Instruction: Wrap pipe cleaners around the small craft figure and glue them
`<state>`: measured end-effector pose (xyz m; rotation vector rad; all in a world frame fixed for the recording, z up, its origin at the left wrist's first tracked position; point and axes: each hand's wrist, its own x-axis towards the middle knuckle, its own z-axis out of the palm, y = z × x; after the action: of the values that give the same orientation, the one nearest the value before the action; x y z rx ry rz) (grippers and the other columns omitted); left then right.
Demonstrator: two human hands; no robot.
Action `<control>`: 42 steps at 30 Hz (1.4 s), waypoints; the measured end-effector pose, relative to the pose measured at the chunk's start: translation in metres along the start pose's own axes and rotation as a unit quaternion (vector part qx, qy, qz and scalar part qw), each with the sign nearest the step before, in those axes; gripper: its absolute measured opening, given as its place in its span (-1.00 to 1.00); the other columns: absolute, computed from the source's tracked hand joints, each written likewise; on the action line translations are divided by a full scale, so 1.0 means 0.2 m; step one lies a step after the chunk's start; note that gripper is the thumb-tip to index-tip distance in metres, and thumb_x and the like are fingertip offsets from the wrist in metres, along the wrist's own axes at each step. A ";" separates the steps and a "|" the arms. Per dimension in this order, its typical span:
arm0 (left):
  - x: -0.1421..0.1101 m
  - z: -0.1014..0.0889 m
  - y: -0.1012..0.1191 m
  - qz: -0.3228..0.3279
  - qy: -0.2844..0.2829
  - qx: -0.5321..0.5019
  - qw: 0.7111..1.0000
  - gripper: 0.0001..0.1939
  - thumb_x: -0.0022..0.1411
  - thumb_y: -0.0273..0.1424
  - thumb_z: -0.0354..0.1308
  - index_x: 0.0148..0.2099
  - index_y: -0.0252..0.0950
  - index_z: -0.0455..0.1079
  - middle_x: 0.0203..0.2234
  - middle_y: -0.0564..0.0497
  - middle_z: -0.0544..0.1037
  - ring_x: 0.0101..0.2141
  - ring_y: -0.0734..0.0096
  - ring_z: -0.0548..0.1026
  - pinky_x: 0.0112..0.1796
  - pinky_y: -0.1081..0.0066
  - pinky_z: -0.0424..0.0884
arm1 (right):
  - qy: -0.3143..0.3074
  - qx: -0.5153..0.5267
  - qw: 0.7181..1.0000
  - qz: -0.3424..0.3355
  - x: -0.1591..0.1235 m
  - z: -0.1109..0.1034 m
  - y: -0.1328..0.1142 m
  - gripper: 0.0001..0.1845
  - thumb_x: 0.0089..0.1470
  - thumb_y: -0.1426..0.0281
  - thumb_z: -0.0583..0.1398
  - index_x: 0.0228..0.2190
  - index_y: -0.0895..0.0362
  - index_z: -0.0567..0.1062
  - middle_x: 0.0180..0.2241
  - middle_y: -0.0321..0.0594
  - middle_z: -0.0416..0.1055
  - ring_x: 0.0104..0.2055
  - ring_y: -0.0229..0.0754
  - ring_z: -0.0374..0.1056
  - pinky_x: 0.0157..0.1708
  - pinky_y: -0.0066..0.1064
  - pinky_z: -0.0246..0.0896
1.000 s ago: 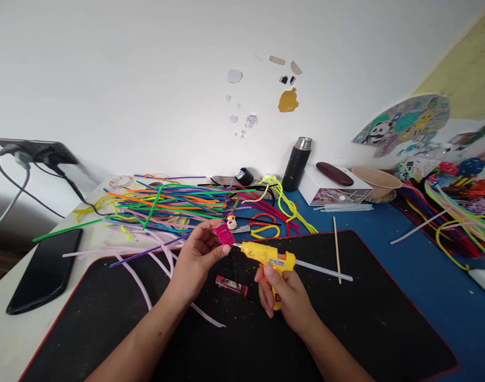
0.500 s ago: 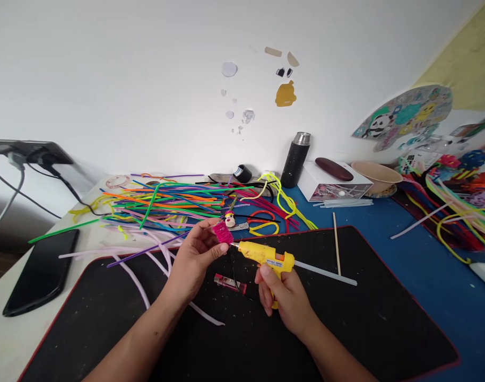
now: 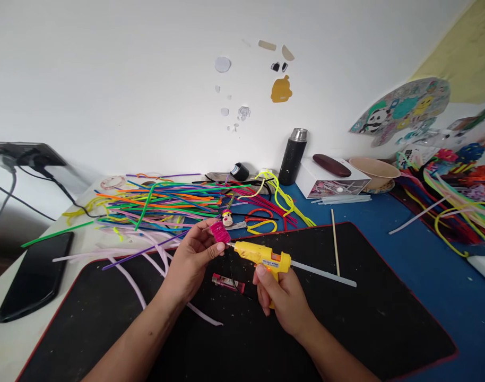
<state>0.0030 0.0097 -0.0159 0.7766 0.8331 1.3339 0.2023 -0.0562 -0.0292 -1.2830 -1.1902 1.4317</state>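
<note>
Between the thumb and fingers of my left hand (image 3: pixel 192 260) is a small magenta fuzzy piece (image 3: pixel 219 232), which looks like pipe cleaner folded into a block. My right hand (image 3: pixel 281 294) is wrapped round the handle of a yellow hot glue gun (image 3: pixel 258 253). Its metal nozzle is at the lower right edge of the magenta piece, by my left thumb; whether it touches I cannot tell. A translucent glue stick (image 3: pixel 326 274) sticks out of the gun's back. Just beyond the piece is a small doll-like head (image 3: pixel 227 217) with a pink and yellow top.
Many coloured pipe cleaners (image 3: pixel 174 199) lie behind my left hand, near scissors (image 3: pixel 262 227). A lighter (image 3: pixel 227 283) and a wooden stick (image 3: pixel 335 241) rest on the black mat (image 3: pixel 378 318). A black thermos (image 3: pixel 293 158), white box (image 3: pixel 306 180) and bowl (image 3: pixel 375 170) stand along the wall. A phone (image 3: pixel 35 276) lies left.
The view has shifted slightly, so most things appear a little further left. Both hands keep their grips, and the nozzle stays at the magenta piece.
</note>
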 end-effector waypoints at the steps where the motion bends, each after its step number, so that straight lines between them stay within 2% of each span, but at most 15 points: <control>1: 0.00 0.00 0.00 -0.001 0.000 0.000 1.000 -0.50 -0.07 -0.43 0.65 -0.05 -0.22 0.63 -0.21 -0.02 0.66 -0.29 0.40 0.54 -0.35 0.51 0.46 | 0.002 0.000 1.000 -0.001 0.00 0.00 0.00 -0.32 0.23 -0.25 0.19 -0.45 0.14 0.47 -0.78 -0.45 0.22 -0.75 -0.33 0.16 -0.65 -0.47 0.03; 14: 0.00 0.01 0.00 -0.018 0.007 -0.009 1.000 -0.48 -0.08 -0.43 0.65 -0.05 -0.25 0.61 -0.26 -0.02 0.64 -0.30 0.38 0.53 -0.34 0.48 0.47 | 0.011 0.000 1.000 0.001 -0.01 0.01 0.00 -0.32 0.22 -0.26 0.18 -0.49 0.11 0.44 -0.80 -0.44 0.19 -0.76 -0.32 0.14 -0.65 -0.47 0.02; 29: -0.01 0.01 0.01 -0.039 0.020 -0.016 0.999 -0.46 -0.11 -0.42 0.66 -0.06 -0.25 0.60 -0.23 -0.02 0.64 -0.29 0.36 0.54 -0.34 0.46 0.46 | 0.019 -0.016 1.000 0.004 -0.02 0.00 -0.02 -0.30 0.20 -0.29 0.17 -0.52 0.09 0.40 -0.80 -0.42 0.19 -0.76 -0.31 0.14 -0.66 -0.45 0.00; 42: 0.00 0.00 0.00 -0.041 0.009 -0.021 0.999 -0.48 -0.09 -0.44 0.65 -0.05 -0.25 0.61 -0.22 -0.02 0.63 -0.33 0.39 0.52 -0.35 0.46 0.45 | 0.026 -0.022 0.999 0.006 -0.02 0.00 -0.03 -0.27 0.19 -0.31 0.17 -0.57 0.08 0.39 -0.81 -0.40 0.19 -0.76 -0.31 0.13 -0.66 -0.45 0.01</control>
<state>0.0027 0.0089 -0.0166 0.6921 0.8402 1.2827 0.2027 -0.0597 -0.0234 -1.3518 -1.1880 1.3794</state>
